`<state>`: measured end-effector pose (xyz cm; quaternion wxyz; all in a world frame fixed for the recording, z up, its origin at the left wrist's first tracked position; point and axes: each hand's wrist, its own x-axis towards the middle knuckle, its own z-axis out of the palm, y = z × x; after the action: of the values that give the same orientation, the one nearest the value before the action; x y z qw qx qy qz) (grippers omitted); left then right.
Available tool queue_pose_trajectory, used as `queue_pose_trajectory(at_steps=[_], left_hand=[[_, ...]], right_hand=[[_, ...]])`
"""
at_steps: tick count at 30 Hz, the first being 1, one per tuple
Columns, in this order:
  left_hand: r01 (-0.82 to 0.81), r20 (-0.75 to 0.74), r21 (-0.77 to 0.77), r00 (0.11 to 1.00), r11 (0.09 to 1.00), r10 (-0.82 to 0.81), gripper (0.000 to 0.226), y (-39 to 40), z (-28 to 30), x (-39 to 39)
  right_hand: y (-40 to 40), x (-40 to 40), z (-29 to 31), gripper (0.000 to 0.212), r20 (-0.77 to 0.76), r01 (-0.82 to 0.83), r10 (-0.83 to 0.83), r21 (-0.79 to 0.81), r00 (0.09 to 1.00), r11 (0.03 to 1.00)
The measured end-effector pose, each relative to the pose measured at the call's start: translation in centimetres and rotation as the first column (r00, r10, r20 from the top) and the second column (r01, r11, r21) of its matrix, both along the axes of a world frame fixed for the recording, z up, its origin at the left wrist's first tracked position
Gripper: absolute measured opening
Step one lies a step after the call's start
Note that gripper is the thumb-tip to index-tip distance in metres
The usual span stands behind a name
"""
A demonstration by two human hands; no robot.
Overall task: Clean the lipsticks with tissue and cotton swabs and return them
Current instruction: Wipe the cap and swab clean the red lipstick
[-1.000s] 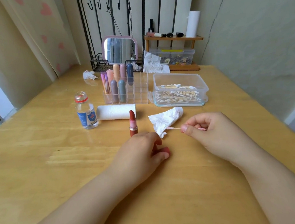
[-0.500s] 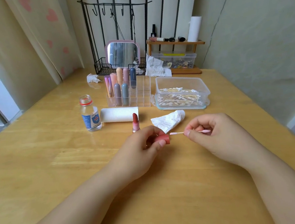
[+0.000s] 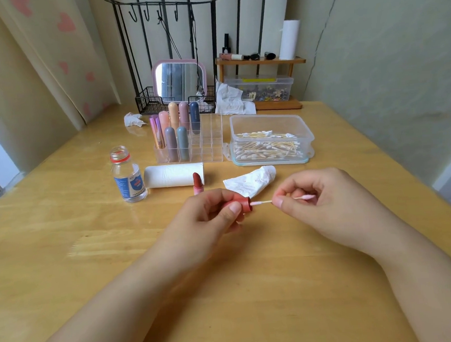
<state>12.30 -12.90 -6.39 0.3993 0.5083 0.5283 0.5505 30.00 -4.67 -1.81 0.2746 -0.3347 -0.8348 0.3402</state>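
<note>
My left hand (image 3: 208,220) grips a red lipstick cap (image 3: 241,203), its open end turned to the right. My right hand (image 3: 326,203) pinches a pink-stained cotton swab (image 3: 260,203) whose left tip touches the cap's opening. The uncapped red lipstick (image 3: 197,183) stands upright on the table just behind my left hand. A crumpled tissue (image 3: 252,181) with red marks lies behind the cap. Several capped lipsticks (image 3: 176,128) stand in a clear organizer (image 3: 211,145).
A small open bottle (image 3: 127,175) stands at the left beside a tissue roll (image 3: 172,175) lying on its side. A clear tub of cotton swabs (image 3: 270,140) sits at the right. Mirror (image 3: 179,80), wire basket, shelf and used tissues (image 3: 231,100) line the back.
My left hand lifted the red cap off the table and turned it toward my right hand. The swab's tip moved from the tissue to the cap's opening.
</note>
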Motion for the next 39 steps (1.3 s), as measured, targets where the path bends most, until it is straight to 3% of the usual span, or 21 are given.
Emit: queue_pose_trajectory(at_steps=[5, 10, 15, 20, 24, 29, 34, 39], left_hand=[[0.056, -0.02, 0.041, 0.998, 0.998, -0.055, 0.014, -0.2, 0.2, 0.1], [0.045, -0.055, 0.076, 0.998, 0.996, -0.041, 0.017, -0.1, -0.1, -0.3], [0.036, 0.011, 0.081, 0.999, 0.996, -0.037, 0.016, -0.1, 0.2, 0.1], [0.013, 0.032, 0.076, 0.999, 0.997, -0.015, 0.015, -0.1, 0.2, -0.2], [0.032, 0.039, 0.072, 0.999, 0.997, -0.035, 0.014, -0.2, 0.5, -0.1], [-0.004, 0.099, 0.054, 0.995, 0.999, -0.002, 0.019, -0.3, 0.7, -0.1], [0.006, 0.082, 0.035, 0.997, 0.999, -0.008, 0.018, -0.3, 1.1, 0.0], [-0.035, 0.062, 0.007, 0.997, 0.999, 0.034, 0.019, -0.3, 1.3, -0.2]], right_hand=[[-0.2, -0.2, -0.2, 0.016, 0.0, -0.002, 0.002, 0.053, 1.0, 0.999], [-0.5, 0.0, 0.2, 0.014, 0.054, -0.12, 0.122, -0.038, 0.991, 0.992], [-0.4, -0.4, -0.3, 0.016, -0.002, -0.02, 0.021, 0.131, 1.0, 0.991], [-0.8, -0.1, 0.0, 0.018, 0.019, -0.103, 0.102, 0.068, 0.995, 0.992], [-0.6, -0.4, -0.3, 0.016, -0.033, -0.011, 0.016, 0.139, 0.999, 0.99], [-1.0, -0.4, 0.0, 0.019, -0.012, -0.107, 0.107, 0.016, 0.994, 0.994], [-0.6, -0.5, -0.4, 0.017, -0.069, 0.004, 0.004, 0.108, 0.998, 0.994], [-1.0, -0.6, -0.1, 0.012, -0.014, -0.128, 0.127, -0.013, 0.992, 0.992]])
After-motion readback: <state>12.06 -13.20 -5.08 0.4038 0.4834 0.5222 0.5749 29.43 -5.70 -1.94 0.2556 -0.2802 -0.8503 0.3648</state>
